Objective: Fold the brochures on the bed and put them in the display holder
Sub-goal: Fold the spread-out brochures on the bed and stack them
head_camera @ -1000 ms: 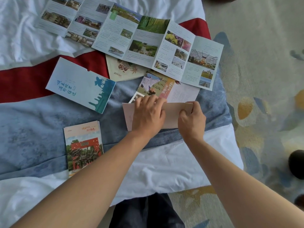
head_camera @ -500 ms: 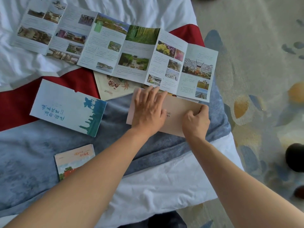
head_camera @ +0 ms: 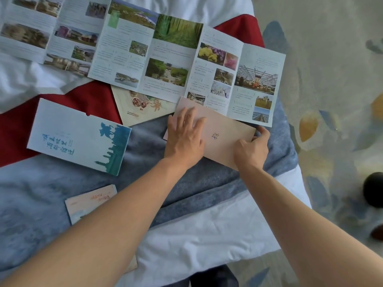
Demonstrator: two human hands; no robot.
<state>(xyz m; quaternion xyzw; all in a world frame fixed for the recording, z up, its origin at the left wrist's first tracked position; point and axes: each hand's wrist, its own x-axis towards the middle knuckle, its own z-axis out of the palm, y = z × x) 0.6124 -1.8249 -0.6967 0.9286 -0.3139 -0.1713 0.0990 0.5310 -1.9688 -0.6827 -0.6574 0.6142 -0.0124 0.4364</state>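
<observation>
Two hands are working the pink brochure (head_camera: pixel 224 137) on the bed (head_camera: pixel 186 189): your left hand (head_camera: pixel 184 137) is pressing it flat, fingers spread, while your right hand (head_camera: pixel 251 150) is pinching its right edge, beside the bed's edge.

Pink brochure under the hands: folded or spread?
Folded: the pink brochure shows one plain panel, left hand pressing it flat, right hand gripping its edge.
</observation>
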